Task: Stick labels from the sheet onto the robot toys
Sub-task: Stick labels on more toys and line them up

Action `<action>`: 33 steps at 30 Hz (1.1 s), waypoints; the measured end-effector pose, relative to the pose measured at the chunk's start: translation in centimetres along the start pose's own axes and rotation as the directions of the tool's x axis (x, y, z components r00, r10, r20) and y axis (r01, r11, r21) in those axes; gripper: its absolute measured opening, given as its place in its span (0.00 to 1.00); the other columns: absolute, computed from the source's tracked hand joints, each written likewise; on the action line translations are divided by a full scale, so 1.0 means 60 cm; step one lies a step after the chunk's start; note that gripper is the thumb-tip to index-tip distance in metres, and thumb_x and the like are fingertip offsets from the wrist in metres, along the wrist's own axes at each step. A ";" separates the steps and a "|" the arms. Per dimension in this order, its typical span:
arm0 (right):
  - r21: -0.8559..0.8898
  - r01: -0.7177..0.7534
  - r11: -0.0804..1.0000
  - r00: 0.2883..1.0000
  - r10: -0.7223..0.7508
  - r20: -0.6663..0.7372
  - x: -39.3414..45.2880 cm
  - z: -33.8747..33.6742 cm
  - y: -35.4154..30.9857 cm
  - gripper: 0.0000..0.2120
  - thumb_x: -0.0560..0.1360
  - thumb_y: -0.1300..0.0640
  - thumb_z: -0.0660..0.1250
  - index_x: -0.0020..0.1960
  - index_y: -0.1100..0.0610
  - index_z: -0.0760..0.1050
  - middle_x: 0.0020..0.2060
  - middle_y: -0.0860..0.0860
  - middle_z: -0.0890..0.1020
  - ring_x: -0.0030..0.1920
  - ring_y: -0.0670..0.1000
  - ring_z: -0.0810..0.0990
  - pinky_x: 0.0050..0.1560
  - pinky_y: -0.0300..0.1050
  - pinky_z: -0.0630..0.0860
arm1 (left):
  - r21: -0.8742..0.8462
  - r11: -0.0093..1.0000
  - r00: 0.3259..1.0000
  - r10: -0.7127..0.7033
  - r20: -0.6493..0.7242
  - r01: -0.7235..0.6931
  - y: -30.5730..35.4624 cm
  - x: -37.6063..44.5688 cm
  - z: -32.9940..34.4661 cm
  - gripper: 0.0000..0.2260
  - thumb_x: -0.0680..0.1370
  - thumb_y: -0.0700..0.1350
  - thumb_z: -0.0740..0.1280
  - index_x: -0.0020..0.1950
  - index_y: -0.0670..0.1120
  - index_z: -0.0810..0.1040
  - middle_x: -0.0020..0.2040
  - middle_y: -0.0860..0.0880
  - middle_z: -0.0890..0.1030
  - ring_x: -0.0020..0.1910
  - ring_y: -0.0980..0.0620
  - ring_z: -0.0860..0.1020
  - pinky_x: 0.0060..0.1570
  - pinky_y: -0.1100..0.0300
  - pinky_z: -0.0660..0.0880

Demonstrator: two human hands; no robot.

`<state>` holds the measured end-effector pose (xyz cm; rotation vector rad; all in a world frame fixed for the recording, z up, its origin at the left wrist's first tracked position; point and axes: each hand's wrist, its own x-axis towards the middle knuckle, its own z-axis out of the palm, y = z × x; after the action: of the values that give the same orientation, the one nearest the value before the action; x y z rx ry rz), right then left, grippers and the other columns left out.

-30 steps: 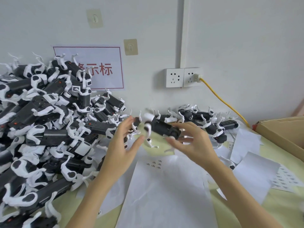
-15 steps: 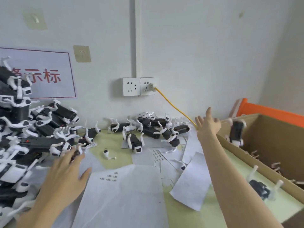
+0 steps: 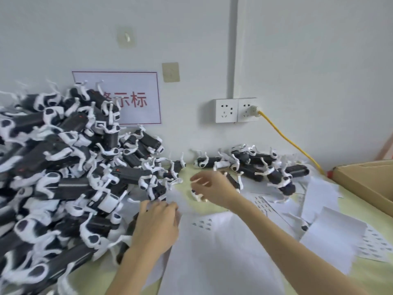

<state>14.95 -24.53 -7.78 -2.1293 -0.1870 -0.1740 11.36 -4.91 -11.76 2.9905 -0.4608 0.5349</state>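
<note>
From the head camera I take the cardboard box [image 3: 365, 184] as my landmark; only its open flap shows at the right edge, and I cannot see what it holds. Left of the box, against the wall, lies a small cluster of robot toys [image 3: 253, 165], black bodies with white legs. Far left of the box rises a big heap of robot toys [image 3: 63, 158], stacked up against the wall.

Between the two, well left of the box, is the label sheet [image 3: 212, 252], a few small labels [image 3: 202, 222] printed near its top edge. My left hand [image 3: 156, 226] rests on the sheet's left edge beside the heap, fingers bent; I cannot tell whether it grips anything. My right hand [image 3: 212, 189] hovers beyond the sheet, fingers loosely curled near a small white piece; blur hides any pinch.

Loose white papers [image 3: 331, 235] lie just below the box on the pale green table [image 3: 374, 275]. Behind the box, a yellow cable [image 3: 291, 141] runs to a wall socket [image 3: 236, 110]; a red-lettered sign [image 3: 136, 99] hangs further left.
</note>
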 end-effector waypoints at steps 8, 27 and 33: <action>-0.351 0.149 0.925 0.985 -0.108 0.132 0.086 0.125 -0.052 0.16 0.84 0.59 0.66 0.71 0.58 0.78 0.66 0.57 0.82 0.67 0.59 0.78 0.67 0.51 0.72 | 0.018 1.000 1.000 -0.018 0.025 0.018 -0.004 0.001 -0.007 0.12 0.82 0.47 0.56 0.58 0.55 0.78 0.56 0.56 0.81 0.61 0.52 0.77 0.64 0.56 0.61; 0.233 0.072 0.970 0.824 0.074 -0.562 -0.040 -0.068 0.016 0.08 0.85 0.55 0.65 0.49 0.57 0.76 0.43 0.51 0.84 0.42 0.48 0.80 0.41 0.40 0.72 | -0.175 0.984 0.986 -0.016 -0.167 -0.013 0.012 0.005 -0.019 0.17 0.85 0.57 0.63 0.71 0.52 0.71 0.67 0.53 0.74 0.63 0.51 0.76 0.58 0.58 0.74; 0.656 -0.145 0.741 0.956 0.275 -0.100 -0.086 -0.061 0.020 0.11 0.83 0.57 0.69 0.46 0.64 0.80 0.45 0.50 0.88 0.38 0.47 0.82 0.37 0.40 0.77 | -0.480 0.838 0.945 0.120 -0.303 -0.260 0.028 -0.001 -0.024 0.40 0.77 0.56 0.76 0.82 0.64 0.57 0.77 0.54 0.64 0.71 0.54 0.73 0.53 0.56 0.82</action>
<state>9.98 -28.57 -7.84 -1.4124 0.1059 -0.1504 10.34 -6.32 -10.38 2.3338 -0.7488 0.6834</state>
